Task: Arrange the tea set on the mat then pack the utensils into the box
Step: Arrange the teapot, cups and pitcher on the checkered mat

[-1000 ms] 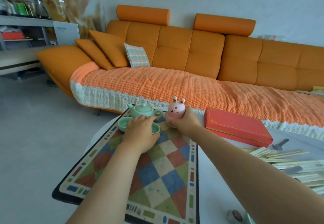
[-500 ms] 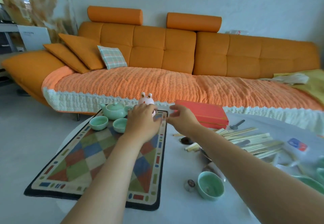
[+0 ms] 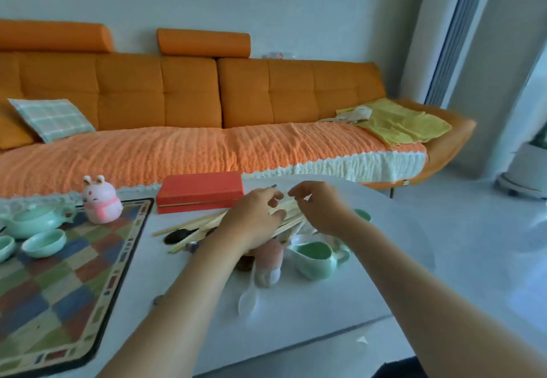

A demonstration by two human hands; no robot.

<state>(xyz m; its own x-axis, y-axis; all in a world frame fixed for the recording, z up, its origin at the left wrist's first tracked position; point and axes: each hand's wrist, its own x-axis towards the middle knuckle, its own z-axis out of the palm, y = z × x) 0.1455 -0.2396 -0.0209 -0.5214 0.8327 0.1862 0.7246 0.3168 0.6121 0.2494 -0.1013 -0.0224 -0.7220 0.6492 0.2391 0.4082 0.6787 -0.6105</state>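
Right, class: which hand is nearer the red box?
Left. The left hand lies just right of the red box; the right hand is farther right.

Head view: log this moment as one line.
stage: utensil pickup; left hand: over pale wooden chopsticks, grip unclear; right hand: over same pile, grip unclear; red rectangular box: closed; mint ceramic teapot: on chequered mat
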